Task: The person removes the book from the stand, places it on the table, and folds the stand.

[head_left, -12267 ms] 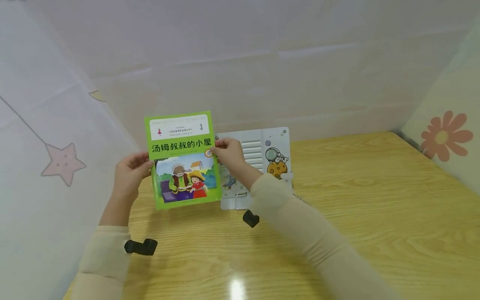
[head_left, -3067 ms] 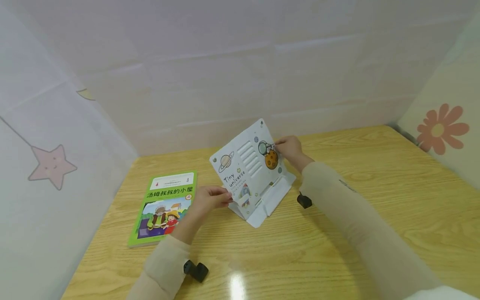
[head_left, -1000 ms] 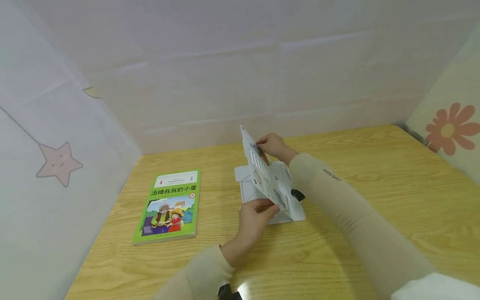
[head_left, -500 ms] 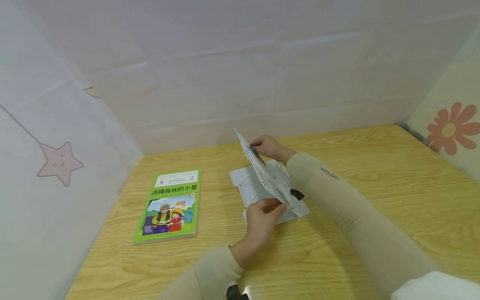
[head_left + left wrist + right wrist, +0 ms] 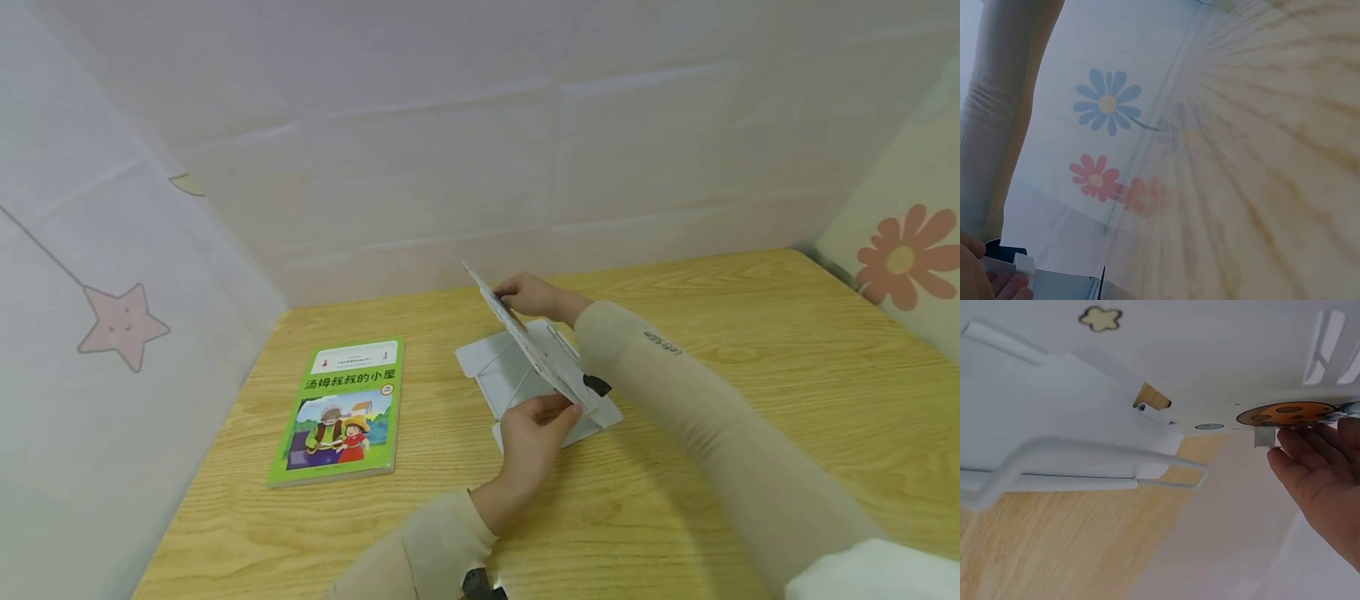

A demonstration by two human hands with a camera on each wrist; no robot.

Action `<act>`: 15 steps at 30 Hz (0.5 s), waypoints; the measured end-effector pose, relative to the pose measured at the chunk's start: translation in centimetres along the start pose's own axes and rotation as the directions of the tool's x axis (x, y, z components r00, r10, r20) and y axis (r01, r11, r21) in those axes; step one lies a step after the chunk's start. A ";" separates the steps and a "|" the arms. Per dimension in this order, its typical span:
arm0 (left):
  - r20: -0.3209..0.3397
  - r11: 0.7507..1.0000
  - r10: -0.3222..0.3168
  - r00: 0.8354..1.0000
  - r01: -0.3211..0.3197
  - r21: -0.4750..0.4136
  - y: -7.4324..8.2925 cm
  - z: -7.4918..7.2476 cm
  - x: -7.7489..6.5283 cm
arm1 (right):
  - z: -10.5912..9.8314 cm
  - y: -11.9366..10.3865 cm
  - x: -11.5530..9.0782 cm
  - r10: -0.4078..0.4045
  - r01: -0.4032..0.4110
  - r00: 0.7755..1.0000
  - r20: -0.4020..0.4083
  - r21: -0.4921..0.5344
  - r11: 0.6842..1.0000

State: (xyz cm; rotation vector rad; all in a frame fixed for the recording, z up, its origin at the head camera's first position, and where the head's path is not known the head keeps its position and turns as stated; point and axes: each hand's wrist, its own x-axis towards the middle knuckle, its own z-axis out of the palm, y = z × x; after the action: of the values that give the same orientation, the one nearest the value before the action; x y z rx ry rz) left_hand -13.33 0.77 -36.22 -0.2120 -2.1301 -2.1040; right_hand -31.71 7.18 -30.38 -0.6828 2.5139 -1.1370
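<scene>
A white metal book stand (image 5: 495,375) with cartoon space prints stands on the table, its printed panel (image 5: 528,340) raised at a slant above the base and seen almost edge-on. My left hand (image 5: 528,442) pinches the panel's near lower edge between thumb and fingers. At the far edge my right hand (image 5: 534,296) grips the panel. In the right wrist view the right hand (image 5: 1322,478) has its fingers behind the panel, by the orange planet print (image 5: 1285,414). Only part of the left hand (image 5: 974,269) shows in the left wrist view, beside a white edge.
A green-covered picture book (image 5: 341,417) lies flat to the left of the stand. A wire prop (image 5: 1110,453) sticks out near the base. The wooden table (image 5: 750,350) ends at a pale cloth backdrop (image 5: 420,167) behind and at both sides.
Earlier, both hands held the green book before the stand; it now lies on the left. The stand has since turned, and in the last second its panel tilted further left, both hands still holding it.
</scene>
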 end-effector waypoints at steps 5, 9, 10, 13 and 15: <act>0.036 1.000 -0.013 0.999 0.014 -0.016 0.0 -0.1 0.0 | -0.4 -0.1 -0.4 0.004 -0.005 0.997 0.081 0.008 1.000; 0.084 1.000 -0.027 0.996 0.028 -0.009 0.1 -0.7 0.0 | -0.8 -0.2 -0.9 -0.019 0.017 0.998 0.062 0.026 1.000; 0.098 1.000 -0.027 0.995 0.028 -0.010 0.2 -1.0 0.1 | -0.9 -0.3 -1.1 -0.029 0.027 0.998 0.052 0.031 0.999; 0.123 1.000 -0.021 0.992 0.021 0.000 0.4 -1.9 0.3 | -1.2 -0.6 -1.7 -0.060 0.058 0.998 0.025 0.046 0.997; 0.123 1.000 -0.010 0.992 0.007 0.022 0.6 -2.7 0.6 | -1.4 -0.9 -2.2 -0.084 0.083 0.996 0.014 0.044 0.996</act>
State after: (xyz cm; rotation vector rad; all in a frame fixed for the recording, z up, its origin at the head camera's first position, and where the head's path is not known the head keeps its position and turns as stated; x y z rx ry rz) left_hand -13.80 -1.97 -35.52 -0.3396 -2.2235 -2.1239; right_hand -30.17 8.69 -28.65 -0.7890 2.4611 -1.2062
